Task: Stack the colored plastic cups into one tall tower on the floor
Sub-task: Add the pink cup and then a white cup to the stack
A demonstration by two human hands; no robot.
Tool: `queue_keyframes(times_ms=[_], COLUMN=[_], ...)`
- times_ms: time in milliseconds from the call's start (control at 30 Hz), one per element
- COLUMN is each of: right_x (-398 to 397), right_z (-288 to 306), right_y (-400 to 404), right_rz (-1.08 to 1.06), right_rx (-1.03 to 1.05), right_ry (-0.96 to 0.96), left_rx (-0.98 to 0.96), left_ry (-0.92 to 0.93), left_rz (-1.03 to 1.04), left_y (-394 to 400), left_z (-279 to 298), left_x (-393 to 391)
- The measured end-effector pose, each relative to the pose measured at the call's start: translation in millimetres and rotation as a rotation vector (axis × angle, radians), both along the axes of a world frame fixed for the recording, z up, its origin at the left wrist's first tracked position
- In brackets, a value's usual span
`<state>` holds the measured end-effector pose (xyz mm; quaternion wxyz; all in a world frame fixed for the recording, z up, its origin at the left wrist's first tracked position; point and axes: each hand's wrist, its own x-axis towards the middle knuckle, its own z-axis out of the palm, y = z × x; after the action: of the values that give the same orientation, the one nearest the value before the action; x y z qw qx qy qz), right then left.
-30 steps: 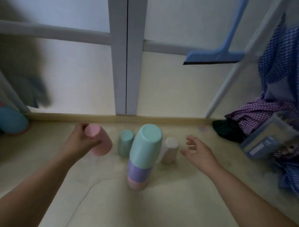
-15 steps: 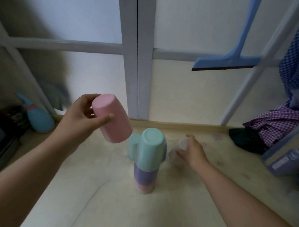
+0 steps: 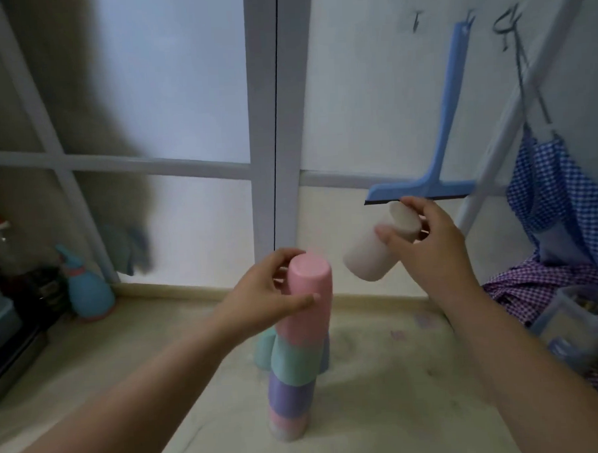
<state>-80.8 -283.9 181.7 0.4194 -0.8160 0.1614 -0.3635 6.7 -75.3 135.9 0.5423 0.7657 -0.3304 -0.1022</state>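
Tower [image 3: 290,380]: upright on the floor [image 3: 384,411], near centre, long axis vertical. Pink cup [image 3: 309,299]: inverted on its top, clasped by the left hand [image 3: 259,296]. White cup [image 3: 377,250]: gripped by the right hand [image 3: 432,244], held at 1 o'clock from the tower top, axis tilted, mouth down-left. Judged next on; right hand nearer. Teal cup [image 3: 263,347]: on the floor behind the tower.

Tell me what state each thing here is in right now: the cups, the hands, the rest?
Left hand: gripping the pink cup.
Pink cup: upside down, topping the tower.
Tower: upright on the floor.
Right hand: holding the white cup.
White cup: in the air, tilted.
Teal cup: standing behind the tower.
Squeegee: hanging on the wall.
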Motion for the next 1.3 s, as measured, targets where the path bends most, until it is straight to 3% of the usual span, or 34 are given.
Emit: queue_keyframes(times_ms=[167,367,567,833,1100,1300], right_x=[-1,1,6,9,14,20], right_z=[25,31,39,-9,-19,-29], right_y=[13,29,53,73,61,39], right_rz=[0.066,0.181,0.311,0.44,0.492,0.406], right_rx=[-0.006,0.005,-0.064,-0.072,-0.062,0.051], right_ry=[-0.076,-0.038,0.133,0.369,0.371,0.204], left_rx=[0.043,0.046,-0.105,-0.1,-0.053,0.026], left_ry=[0.026,0.011,-0.037,-0.065,0.006,0.038], left_rz=[-0.015,-0.041,0.084,0.254,0.267,0.272], left_y=[1,7,26,46,50,55], left_z=[-26,-32,-7,-7,-29,-50], left_x=[-4,-3,8,25,33,52])
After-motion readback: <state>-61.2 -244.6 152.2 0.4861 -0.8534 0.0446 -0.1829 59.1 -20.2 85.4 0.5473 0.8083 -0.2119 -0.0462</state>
